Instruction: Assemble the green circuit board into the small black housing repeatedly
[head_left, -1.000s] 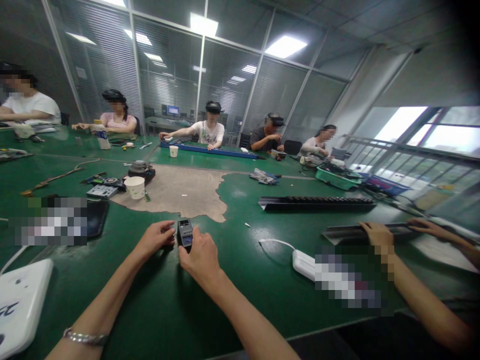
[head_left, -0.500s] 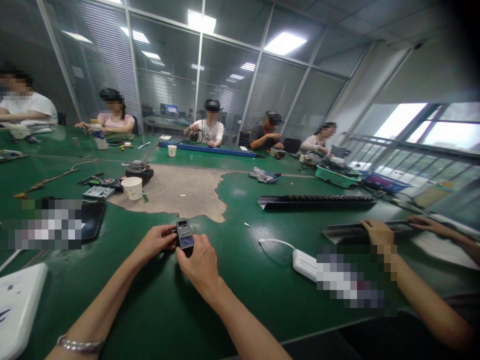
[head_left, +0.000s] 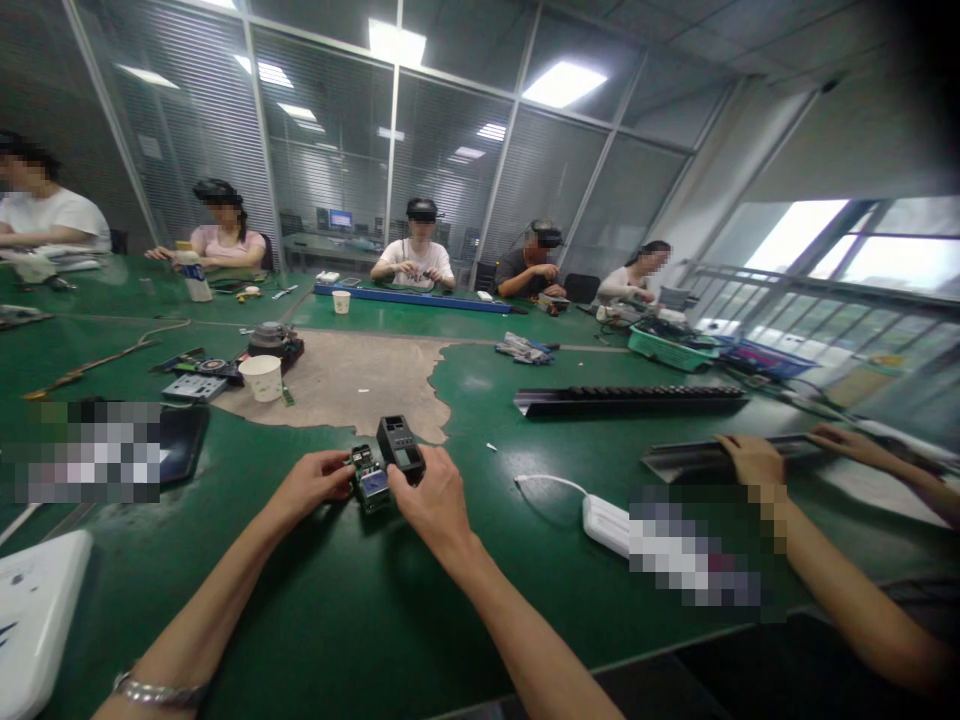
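Note:
Between the fingers of my left hand (head_left: pixel 315 486) is a small circuit board (head_left: pixel 372 486) with a bluish screen and metal parts on its face. My right hand (head_left: pixel 433 497) grips a dark plastic cover (head_left: pixel 400 446) that has a window and slots cut through it. The cover stands tilted just to the right of the board, above the green table (head_left: pixel 315 630). Its lower edge is close to the board; whether they touch I cannot tell. The fingertips behind both parts are hidden.
A paper cup (head_left: pixel 262 380) stands by loose electronic parts (head_left: pixel 196 388) at left. A white power strip (head_left: pixel 606 527) with a cable lies to the right. Beyond it another person's hand (head_left: pixel 754 462) rests on a dark metal channel (head_left: pixel 675 462). A black rail (head_left: pixel 634 401) lies farther back.
The dark cover has come off the circuit board, lifted up and to the right by my right hand. My left hand has stayed nearly in place with the board.

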